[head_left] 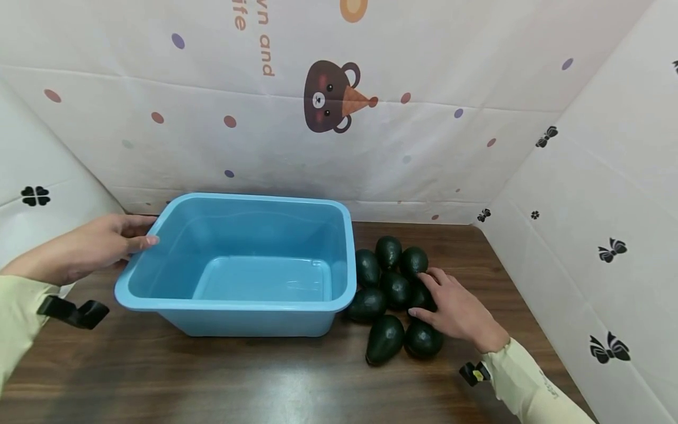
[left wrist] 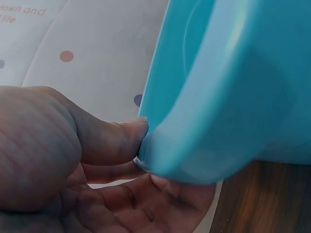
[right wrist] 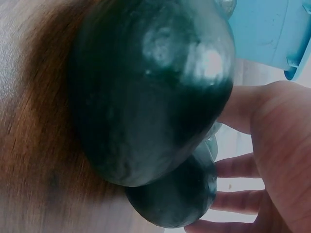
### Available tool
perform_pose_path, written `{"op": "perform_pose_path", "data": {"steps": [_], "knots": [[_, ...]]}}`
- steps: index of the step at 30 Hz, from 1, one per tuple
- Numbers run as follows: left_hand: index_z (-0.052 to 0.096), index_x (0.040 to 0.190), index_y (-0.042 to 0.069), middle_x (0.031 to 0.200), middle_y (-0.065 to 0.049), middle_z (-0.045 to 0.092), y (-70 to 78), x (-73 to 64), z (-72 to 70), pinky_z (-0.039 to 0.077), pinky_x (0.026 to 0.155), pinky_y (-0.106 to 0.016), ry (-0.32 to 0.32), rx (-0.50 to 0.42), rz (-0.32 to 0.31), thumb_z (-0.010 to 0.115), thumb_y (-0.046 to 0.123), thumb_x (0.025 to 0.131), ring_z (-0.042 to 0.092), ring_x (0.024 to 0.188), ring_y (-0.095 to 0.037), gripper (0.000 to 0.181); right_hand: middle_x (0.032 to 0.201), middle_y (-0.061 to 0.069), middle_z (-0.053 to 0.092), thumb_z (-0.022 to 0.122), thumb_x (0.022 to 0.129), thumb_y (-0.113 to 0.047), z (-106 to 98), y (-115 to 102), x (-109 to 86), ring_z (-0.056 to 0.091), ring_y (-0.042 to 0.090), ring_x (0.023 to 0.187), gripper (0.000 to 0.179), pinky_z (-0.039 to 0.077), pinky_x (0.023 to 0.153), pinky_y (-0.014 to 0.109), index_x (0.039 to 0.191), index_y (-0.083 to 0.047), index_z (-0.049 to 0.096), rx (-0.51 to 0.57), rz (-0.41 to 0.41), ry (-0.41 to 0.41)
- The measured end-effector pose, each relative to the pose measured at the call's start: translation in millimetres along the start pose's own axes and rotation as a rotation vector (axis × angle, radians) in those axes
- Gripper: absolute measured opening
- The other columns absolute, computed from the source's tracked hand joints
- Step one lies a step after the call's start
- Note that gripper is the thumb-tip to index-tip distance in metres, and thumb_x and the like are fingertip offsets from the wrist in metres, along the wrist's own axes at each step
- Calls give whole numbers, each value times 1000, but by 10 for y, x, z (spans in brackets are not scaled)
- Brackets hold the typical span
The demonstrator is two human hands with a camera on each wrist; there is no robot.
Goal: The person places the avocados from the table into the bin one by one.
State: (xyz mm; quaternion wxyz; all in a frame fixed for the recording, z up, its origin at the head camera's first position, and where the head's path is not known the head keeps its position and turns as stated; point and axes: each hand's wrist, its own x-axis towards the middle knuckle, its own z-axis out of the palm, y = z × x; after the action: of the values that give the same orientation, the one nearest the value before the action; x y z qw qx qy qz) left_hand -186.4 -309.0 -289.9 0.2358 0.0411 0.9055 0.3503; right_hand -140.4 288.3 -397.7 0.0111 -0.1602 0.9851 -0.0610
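A light blue plastic basin point(head_left: 259, 324) stands on the wooden table, its inside bare. My left hand point(head_left: 103, 244) grips the basin's left rim, thumb on top and fingers curled below, as the left wrist view shows close up. To the right of the basin, several dark green avocados point(head_left: 385, 340) lie in a cluster. My right hand point(head_left: 458, 309) reaches over the cluster's right side, thumb and fingers curved round one avocado point(right wrist: 172, 196). In the right wrist view a nearer avocado point(right wrist: 150, 92) hides the thumb's tip and part of the held one.
A white printed sheet point(head_left: 450, 159) with a bear and dots rises behind the basin, and side sheets point(head_left: 598, 194) flank the table point(head_left: 254, 377). Black straps with small mounts sit on both wrists. The leftmost avocados lie right against the basin's right side.
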Motion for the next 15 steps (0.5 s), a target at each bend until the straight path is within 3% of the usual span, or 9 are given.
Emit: {"op": "perform_pose_path", "data": {"steps": [15], "knots": [[8,151,-8,140,-40,38,-12,-12,10,58,80,-50,23,-14,-3,51,33,100,67,100,-29,78,131,18,51,73,80,-52,7,5,96,57,36,114,71,50,93,52,132,-7,55,-14,-32,-19]]}}
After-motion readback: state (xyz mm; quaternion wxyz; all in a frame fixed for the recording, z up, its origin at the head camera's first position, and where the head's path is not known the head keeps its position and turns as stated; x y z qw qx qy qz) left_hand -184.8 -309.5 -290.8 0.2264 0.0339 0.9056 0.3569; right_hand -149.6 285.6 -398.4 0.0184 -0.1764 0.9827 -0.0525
